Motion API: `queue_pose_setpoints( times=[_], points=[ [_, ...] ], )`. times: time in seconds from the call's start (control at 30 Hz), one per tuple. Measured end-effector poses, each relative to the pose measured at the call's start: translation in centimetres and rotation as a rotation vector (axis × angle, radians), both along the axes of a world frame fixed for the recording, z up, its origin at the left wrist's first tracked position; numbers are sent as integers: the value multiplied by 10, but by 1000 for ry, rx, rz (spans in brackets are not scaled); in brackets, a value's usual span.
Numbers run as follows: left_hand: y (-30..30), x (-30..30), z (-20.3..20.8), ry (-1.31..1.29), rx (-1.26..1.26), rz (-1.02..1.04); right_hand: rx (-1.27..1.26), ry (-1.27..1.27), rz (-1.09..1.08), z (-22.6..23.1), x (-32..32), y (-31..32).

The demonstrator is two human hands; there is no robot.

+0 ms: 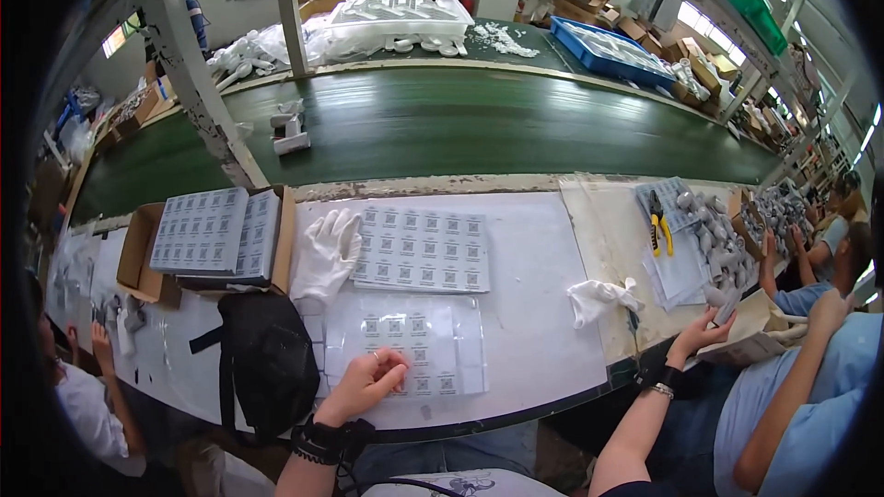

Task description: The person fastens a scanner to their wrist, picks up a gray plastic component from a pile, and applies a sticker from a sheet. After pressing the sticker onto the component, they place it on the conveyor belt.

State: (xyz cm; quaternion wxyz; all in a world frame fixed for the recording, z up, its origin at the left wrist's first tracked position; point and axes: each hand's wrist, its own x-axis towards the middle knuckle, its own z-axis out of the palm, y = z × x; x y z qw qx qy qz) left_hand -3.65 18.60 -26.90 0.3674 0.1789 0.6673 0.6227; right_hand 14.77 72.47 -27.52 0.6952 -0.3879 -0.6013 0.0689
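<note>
My left hand [370, 385] rests over a partly used sheet of square-code stickers [419, 357], its fingers curled together. Whether a sticker is pinched in them is too small to tell. Under and around that sheet lies clear plastic film [471, 350]. My right hand [698, 337] is stretched far to the right, closed on a slim pale grey piece [726, 311] whose kind I cannot make out. A fuller stack of sticker sheets [422, 248] lies just beyond the left hand, with a white glove [327, 253] beside it.
A cardboard box [143, 253] of sticker sheets and a black bag [265, 359] stand left. Rightward are a crumpled white glove [603, 301], yellow-black pliers [660, 224] and piled grey parts [727, 239]. A co-worker in blue [810, 387] sits close right. A green conveyor belt [497, 124] runs behind.
</note>
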Motion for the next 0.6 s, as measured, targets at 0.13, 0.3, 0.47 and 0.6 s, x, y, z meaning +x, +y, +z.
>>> queue_pose_setpoints(
  times=[0.13,0.3,0.47,0.6],
  points=[
    [0,-1,1,4,-10,-25,-44,102,18,11,6,1],
    [1,-2,0,24,-32,-38,-135,102,25,6,34,24],
    [6,-3,2,15,-14,-49,-153,-21,1,-4,49,33],
    [4,-4,2,19,-9,-57,108,56,52,-14,44,44]
  ],
)
